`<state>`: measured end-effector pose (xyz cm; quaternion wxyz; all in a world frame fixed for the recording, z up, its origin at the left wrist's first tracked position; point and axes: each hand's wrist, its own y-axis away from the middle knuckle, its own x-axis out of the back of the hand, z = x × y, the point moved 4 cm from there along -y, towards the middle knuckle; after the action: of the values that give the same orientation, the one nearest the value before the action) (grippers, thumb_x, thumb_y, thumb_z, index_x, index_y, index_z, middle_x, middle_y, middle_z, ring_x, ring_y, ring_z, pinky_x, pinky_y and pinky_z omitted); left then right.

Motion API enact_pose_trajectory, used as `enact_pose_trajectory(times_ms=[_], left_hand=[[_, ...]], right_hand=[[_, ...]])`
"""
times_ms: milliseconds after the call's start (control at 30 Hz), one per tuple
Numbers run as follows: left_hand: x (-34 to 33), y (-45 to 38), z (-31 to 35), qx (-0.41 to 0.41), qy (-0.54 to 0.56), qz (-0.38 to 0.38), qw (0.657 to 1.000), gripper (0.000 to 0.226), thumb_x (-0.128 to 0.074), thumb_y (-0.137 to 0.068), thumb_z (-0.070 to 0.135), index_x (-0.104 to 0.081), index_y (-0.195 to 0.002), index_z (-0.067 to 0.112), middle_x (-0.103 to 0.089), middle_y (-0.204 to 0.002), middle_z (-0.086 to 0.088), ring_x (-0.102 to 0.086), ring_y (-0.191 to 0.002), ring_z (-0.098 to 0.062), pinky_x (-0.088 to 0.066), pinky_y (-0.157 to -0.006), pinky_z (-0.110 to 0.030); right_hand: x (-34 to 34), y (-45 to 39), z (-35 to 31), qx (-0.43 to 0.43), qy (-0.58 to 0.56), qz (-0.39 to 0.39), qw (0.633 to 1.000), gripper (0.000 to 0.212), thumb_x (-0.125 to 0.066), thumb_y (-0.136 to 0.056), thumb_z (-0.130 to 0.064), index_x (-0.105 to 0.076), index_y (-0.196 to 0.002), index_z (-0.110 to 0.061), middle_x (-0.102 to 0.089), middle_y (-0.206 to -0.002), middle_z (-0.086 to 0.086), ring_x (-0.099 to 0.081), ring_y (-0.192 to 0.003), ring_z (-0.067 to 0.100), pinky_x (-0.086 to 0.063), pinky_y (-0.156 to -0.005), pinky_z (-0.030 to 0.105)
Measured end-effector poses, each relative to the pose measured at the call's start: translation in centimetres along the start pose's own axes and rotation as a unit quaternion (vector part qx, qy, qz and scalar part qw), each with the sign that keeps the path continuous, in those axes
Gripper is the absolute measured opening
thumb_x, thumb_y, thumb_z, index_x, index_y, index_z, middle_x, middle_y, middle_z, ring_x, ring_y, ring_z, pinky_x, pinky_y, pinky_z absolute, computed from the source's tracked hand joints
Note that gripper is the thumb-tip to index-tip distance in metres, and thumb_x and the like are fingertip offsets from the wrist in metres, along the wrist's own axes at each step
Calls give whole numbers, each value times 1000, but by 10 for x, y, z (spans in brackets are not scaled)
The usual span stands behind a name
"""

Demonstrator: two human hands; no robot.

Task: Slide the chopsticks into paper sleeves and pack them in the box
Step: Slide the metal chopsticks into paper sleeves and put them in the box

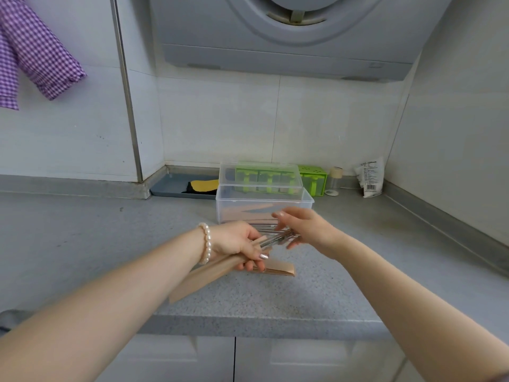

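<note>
Both hands meet over the middle of the bench [303,293], a little back from its front edge. Left hand [237,242], with a pearl bracelet [206,244] at the wrist, has its fingers curled round a tan paper sleeve [203,277] that slants back toward the front edge. Metal chopsticks [275,239] stick out of the sleeve's open end and run to the right hand [305,230], which reaches across them with its fingers spread; the blur there hides whether those fingers pinch the chopsticks or only touch them. Under the left hand's fingers a small stack of sleeves [278,268] lies flat on the bench. Just behind the hands stands a clear plastic box [264,206], open, with its lid [260,175] leaning up behind it; pale shapes lie inside, too dim through the wall to name. Against the back wall sit a green spice rack [312,179], a small jar [334,180] and a white packet [370,177] toward the back right corner, and a grey tray [170,186] at the back left. Checked purple cloth [35,51] hangs at the upper left, and a grey hood [289,37] overhangs the wall.
</note>
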<state>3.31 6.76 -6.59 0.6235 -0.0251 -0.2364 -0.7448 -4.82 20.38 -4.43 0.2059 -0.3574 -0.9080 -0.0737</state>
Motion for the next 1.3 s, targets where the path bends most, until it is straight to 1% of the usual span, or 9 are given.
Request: enact_pose_trajectory(times_ms=[100, 300, 433, 567, 733, 867, 1000, 1167, 1300], left_hand=[[4, -1, 3, 1, 8, -3, 1000, 10, -53, -89, -3, -53, -95, 4, -71, -71, -6, -62, -49, -9, -49, -43, -18], [6, -10, 20, -8, -33, 10, 999, 17, -59, -88, 9, -54, -105, 7, -70, -88, -6, -69, -74, -16, -57, -66, -26], [60, -8, 41, -80, -170, 293, 937, 36, -60, -85, 40, -57, -110, 14, -59, -103, 5, -55, -97, -12, -43, -85, -27], [101, -5, 28, -101, -100, 457, 878, 21, -57, -90, 29, -60, -102, 12, -59, -100, 1, -55, -93, -15, -43, -82, -28], [94, -30, 4, -69, -126, 386, 911, 10, -63, -84, 14, -69, -85, 7, -68, -91, -6, -63, -90, -21, -52, -84, -34], [80, -46, -7, -56, -137, 307, 940, 5, -65, -82, 8, -70, -83, 7, -65, -75, 5, -59, -73, -11, -48, -62, -15], [72, -58, -20, -33, -173, 225, 958, 6, -67, -81, 12, -71, -84, 10, -70, -83, -5, -60, -73, -10, -50, -73, -18], [63, -64, -31, -19, -197, 179, 964, 5, -65, -83, 14, -70, -85, 13, -68, -80, 0, -61, -71, -7, -52, -82, -29], [59, -65, -32, -18, -216, 166, 962, 2, -68, -81, 17, -69, -80, 18, -71, -89, -7, -64, -79, -14, -54, -83, -31]], right_hand=[[15, 0, 10, -12, -71, 1, 997, 14, -61, -88, -17, -62, -89, -3, -60, -66, 7, -53, -49, 13, -42, -47, 23], [23, -6, 19, -10, -182, 29, 983, 9, -60, -84, -2, -64, -78, 3, -61, -53, 6, -52, -42, 12, -41, -42, 20], [74, -19, 17, 4, -213, 165, 963, 14, -56, -86, 3, -64, -75, 0, -61, -49, 4, -51, -44, 14, -44, -42, 19], [124, -40, 25, 9, -270, 323, 907, 15, -56, -88, 0, -59, -74, -3, -57, -39, -3, -51, -35, 5, -43, -39, 14], [130, -89, 37, -43, -192, 392, 899, 18, -61, -86, -7, -57, -69, -9, -57, -57, 8, -47, -29, 4, -40, -35, 15], [111, -124, 39, -118, -129, 347, 922, 26, -62, -87, -11, -53, -64, -6, -54, -57, 9, -46, -35, 12, -39, -38, 21], [91, -145, 43, -176, -81, 286, 939, 35, -54, -93, -18, -48, -62, -4, -51, -44, 7, -39, -22, 10, -30, -31, 13], [83, -154, 32, -143, 308, 237, 911, 49, -43, -95, -39, -46, -61, -5, -52, -56, 9, -47, -48, 22, -34, -45, 26], [78, -144, 27, -100, 403, 247, 876, 51, -42, -95, -42, -43, -58, -7, -48, -58, 7, -45, -52, 23, -29, -45, 25]])
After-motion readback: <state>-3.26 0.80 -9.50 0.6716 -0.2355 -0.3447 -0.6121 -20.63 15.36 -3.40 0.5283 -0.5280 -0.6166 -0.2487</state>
